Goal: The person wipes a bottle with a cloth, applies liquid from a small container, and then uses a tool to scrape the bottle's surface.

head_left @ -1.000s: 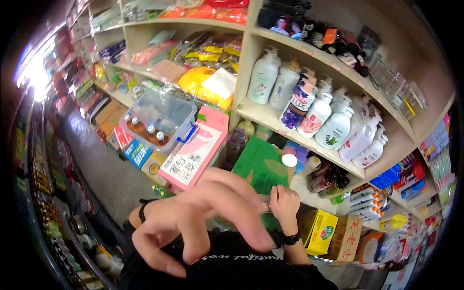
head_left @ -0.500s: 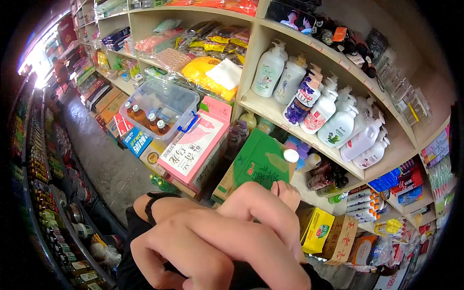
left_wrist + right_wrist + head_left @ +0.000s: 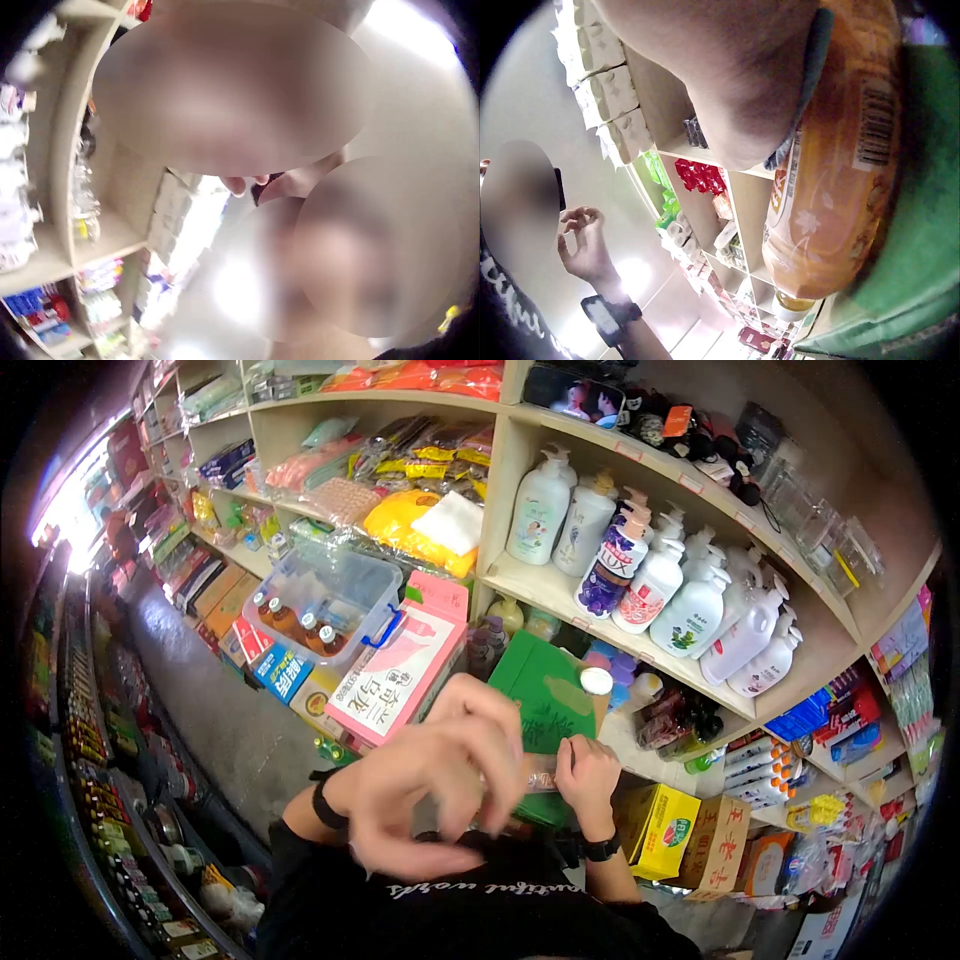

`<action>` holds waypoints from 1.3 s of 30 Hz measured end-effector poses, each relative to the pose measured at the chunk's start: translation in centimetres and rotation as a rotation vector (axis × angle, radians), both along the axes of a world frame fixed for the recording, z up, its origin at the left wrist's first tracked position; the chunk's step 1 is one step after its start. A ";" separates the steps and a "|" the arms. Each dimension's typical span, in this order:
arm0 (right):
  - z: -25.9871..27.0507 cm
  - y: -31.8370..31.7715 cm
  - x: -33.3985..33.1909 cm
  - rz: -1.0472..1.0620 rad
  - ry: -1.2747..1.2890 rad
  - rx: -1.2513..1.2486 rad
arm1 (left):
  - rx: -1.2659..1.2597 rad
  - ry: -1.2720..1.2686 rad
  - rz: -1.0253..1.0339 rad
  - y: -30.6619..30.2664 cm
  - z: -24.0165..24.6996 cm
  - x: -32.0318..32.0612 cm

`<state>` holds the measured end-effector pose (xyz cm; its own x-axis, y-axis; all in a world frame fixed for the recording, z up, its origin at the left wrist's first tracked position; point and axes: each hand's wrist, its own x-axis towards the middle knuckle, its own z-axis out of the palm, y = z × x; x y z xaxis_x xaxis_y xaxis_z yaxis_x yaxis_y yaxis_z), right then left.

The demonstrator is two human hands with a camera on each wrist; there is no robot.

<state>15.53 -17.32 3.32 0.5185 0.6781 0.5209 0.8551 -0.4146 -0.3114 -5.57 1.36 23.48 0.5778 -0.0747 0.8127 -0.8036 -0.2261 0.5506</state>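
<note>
Two hands are up, though only one has hold of anything. The right hand (image 3: 588,772) sits at the lower edge of the green carton (image 3: 545,690), fingers wrapped round an orange bottle (image 3: 840,172). The right wrist view shows the bottle lying against the carton's green face, barcode outward. The carton leans under the front edge of the shelf (image 3: 545,598) of pump bottles (image 3: 650,585), just beside the pink box (image 3: 395,675).

The left hand (image 3: 440,770) hangs in mid-air in front of the carton, blurred, its fingers loosely curled. In the right wrist view its thumb and forefinger are close together with nothing between them.

Half a second ago the left hand was right up against the head camera, filling the lower frame and hiding nearly all of the right hand. Now it has dropped back, so the right hand and bottle show again, much as they did a second ago. The right hand has not shifted from the carton's edge in any of the three views. I'd judge the bottle is simply being held there, while the left hand takes no part. Carton, pink box and pump bottles stand where they were.
</note>
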 end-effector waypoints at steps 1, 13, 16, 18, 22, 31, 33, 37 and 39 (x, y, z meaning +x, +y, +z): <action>0.1 0.0 -0.1 0.001 0.003 -0.006 | 0.027 0.043 0.138 -0.1 -1.3 0.6; 0.0 0.0 -0.1 -0.024 0.002 0.028 | 0.218 0.406 0.612 2.4 -20.6 2.8; -0.1 0.2 -0.2 -0.038 0.001 0.027 | 0.134 0.459 0.696 1.2 -20.8 3.0; -0.1 0.4 -0.2 -0.041 0.002 0.025 | 0.146 0.506 0.674 0.8 -21.0 3.3; 0.1 0.7 -0.3 -0.055 0.020 0.039 | 0.274 0.484 0.599 -0.6 -21.8 4.3; -0.2 1.0 -0.6 -0.057 -0.016 0.088 | 0.453 0.447 0.670 -1.9 -23.0 5.6; -0.3 0.7 -0.7 -0.049 -0.030 0.097 | 0.472 0.422 0.707 -1.9 -23.3 5.5; -0.2 0.4 -0.8 -0.047 -0.032 0.105 | 0.449 0.460 0.700 -2.2 -23.3 5.4; -0.4 0.4 -0.7 -0.034 -0.038 0.108 | 0.453 0.458 0.700 -2.2 -23.3 5.4</action>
